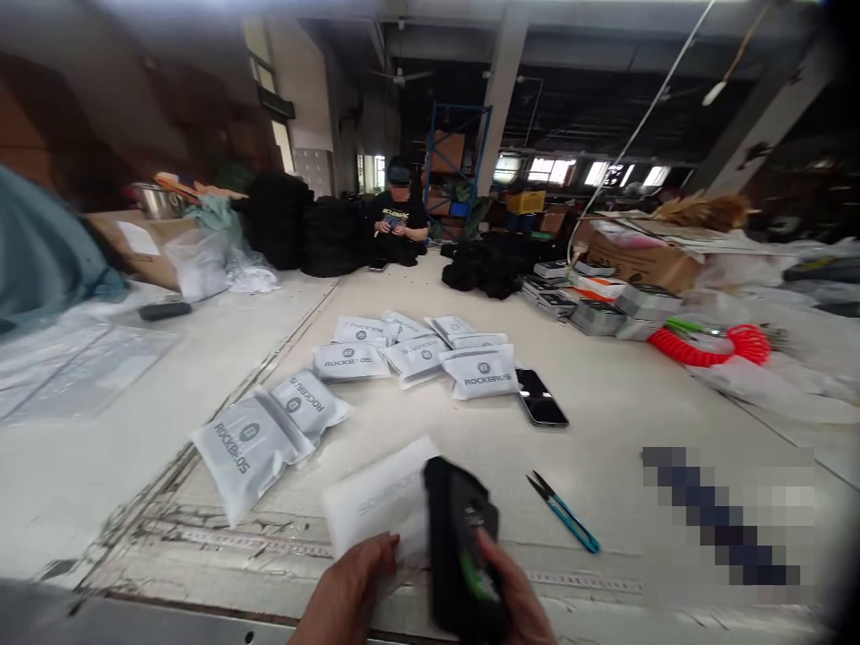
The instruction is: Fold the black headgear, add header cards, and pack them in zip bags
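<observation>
My left hand [353, 587] is closed at the near edge of a white frosted bag [380, 493], its fingertips on the film. The bag lies slanted on the table, its printing too blurred to read. In my right hand [514, 591] is a black item with green marking [463, 551], held upright beside the bag's right edge. Motion smears this item, so its exact kind does not show. Teal-handled thread snips [564, 512] lie to the right of my right hand. Beyond the hands are several filled ROCKBROS bags [349, 360], two of them overlapping at left [245, 448].
A phone [541, 399] lies by the filled bags. Small boxes [597, 313] and a red coiled hose [712, 349] are at right. Clear plastic sheets [87, 372] lie at left. Black piles [497, 262] and a seated person [399, 215] are at the far end.
</observation>
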The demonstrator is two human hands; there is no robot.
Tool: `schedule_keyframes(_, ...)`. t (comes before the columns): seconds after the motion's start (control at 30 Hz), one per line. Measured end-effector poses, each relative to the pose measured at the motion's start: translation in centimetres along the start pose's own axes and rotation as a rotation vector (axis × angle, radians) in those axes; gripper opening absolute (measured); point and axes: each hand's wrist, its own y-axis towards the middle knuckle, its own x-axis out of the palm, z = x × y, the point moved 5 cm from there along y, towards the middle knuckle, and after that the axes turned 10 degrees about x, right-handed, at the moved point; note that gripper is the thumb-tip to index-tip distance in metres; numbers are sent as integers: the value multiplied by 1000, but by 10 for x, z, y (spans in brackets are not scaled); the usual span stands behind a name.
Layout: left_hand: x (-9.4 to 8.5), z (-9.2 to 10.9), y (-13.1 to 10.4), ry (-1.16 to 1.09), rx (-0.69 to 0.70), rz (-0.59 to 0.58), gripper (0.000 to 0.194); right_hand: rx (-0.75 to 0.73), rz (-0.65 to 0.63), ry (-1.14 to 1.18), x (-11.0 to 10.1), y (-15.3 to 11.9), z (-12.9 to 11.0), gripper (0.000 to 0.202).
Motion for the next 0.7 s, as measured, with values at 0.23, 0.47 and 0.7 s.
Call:
schedule_keyframes(0.23,2,0,-5,137,130,-206,46,9,-198,-252,18,-6,14,47)
schedule_keyframes(0.47,-16,21,-2,272,139,-244,81,-35,-218,-719,33,0,1,49)
schedule_keyframes(0.7,5,33,3,677,455,-354,85,-313,-52,-1165,52,5,-13,66)
